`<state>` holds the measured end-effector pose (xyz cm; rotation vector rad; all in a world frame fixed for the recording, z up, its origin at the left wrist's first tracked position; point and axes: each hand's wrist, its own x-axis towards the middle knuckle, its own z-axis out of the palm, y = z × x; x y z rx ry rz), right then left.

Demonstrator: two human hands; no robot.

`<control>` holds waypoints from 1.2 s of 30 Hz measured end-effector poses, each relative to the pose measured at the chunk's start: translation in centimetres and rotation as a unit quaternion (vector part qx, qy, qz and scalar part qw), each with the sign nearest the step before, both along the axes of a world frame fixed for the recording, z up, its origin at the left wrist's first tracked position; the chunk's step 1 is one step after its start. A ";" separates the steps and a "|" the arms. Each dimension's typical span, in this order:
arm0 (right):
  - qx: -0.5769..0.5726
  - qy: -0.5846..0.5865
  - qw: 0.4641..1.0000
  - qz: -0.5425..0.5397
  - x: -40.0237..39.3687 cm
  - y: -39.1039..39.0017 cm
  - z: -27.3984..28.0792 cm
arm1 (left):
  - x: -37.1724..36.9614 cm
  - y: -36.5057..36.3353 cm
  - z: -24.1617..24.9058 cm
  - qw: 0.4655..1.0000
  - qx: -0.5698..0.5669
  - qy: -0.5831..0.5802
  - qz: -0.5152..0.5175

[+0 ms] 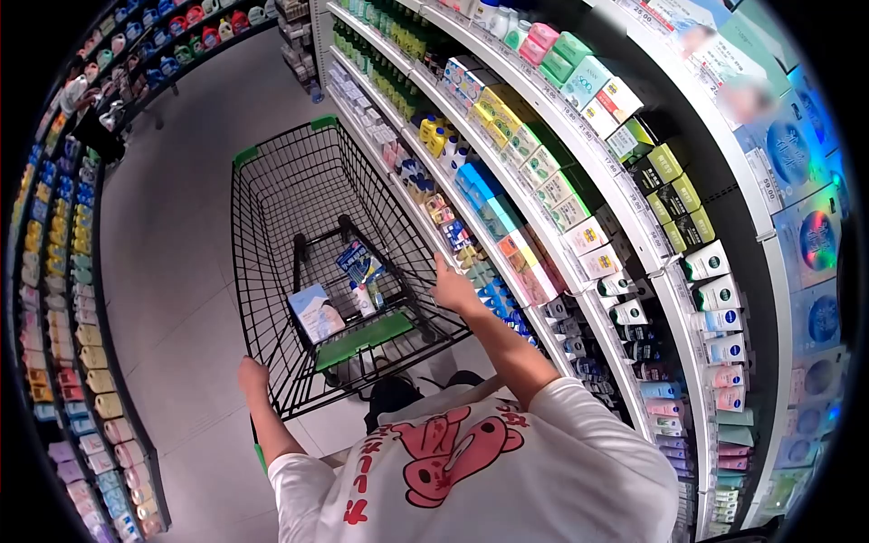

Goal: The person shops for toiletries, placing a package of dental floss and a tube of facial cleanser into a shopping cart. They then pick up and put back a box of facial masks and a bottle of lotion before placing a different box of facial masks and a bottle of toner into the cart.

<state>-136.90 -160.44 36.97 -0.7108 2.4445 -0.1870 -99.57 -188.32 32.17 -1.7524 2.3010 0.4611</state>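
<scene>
A black wire shopping cart (245,156) with green corner pieces stands in front of me in the aisle. My left hand (254,373) is closed on the cart's left side near its rear end. On the opposite side, my right hand (451,286) is wrapped round the right upper edge, close to the shelves. Inside the basket lie a light blue and white box (314,313), a dark blue package (360,261) and a small white bottle (362,299). A green panel (364,341) crosses the cart's near end. The fingertips of both hands are partly hidden.
Curved-looking shelves (665,299) with boxes, tubes and bottles run close along the right. Another shelf row (63,299) lines the left, beyond a strip of grey tiled floor (195,118). At the far end stands a shelf of colourful bottles (195,27).
</scene>
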 end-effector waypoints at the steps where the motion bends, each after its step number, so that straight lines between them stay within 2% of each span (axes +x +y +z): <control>1: 0.002 -0.001 1.000 -0.008 -0.1 -0.4 -0.3 | -0.4 -0.7 -0.1 1.000 -0.004 0.003 -0.007; 8: -0.028 0.064 0.998 -0.008 -0.5 -1.3 -1.4 | -2.4 -3.7 -0.2 0.999 -0.001 -0.023 -0.032; 10: -0.034 0.058 0.998 -0.013 -0.7 -1.4 -1.0 | -2.5 -4.0 -0.3 0.999 0.002 -0.022 -0.029; 12: -0.010 0.002 1.000 -0.023 -0.9 -1.7 0.1 | -2.8 -4.2 -0.3 1.000 0.017 -0.011 -0.009; 16: 0.011 -0.014 0.999 -0.037 -1.3 -2.3 -0.4 | -3.2 -4.6 -0.4 0.999 -0.007 -0.003 -0.047; 19: 0.019 0.004 1.000 -0.025 -1.5 -2.7 -1.1 | -3.1 -4.8 -0.8 0.999 -0.008 0.013 -0.039; 20: -0.018 0.049 0.998 -0.027 -1.5 -2.6 -1.8 | -3.1 -5.0 -0.9 0.999 -0.012 0.014 -0.041; 26: 0.001 0.028 0.999 -0.018 -2.9 -3.7 -2.1 | -3.4 -5.4 -2.1 0.999 -0.029 0.010 -0.034; 36: 0.007 -0.018 1.000 -0.018 -3.0 -3.9 -0.5 | -4.7 -4.9 -0.2 1.000 -0.019 -0.014 0.003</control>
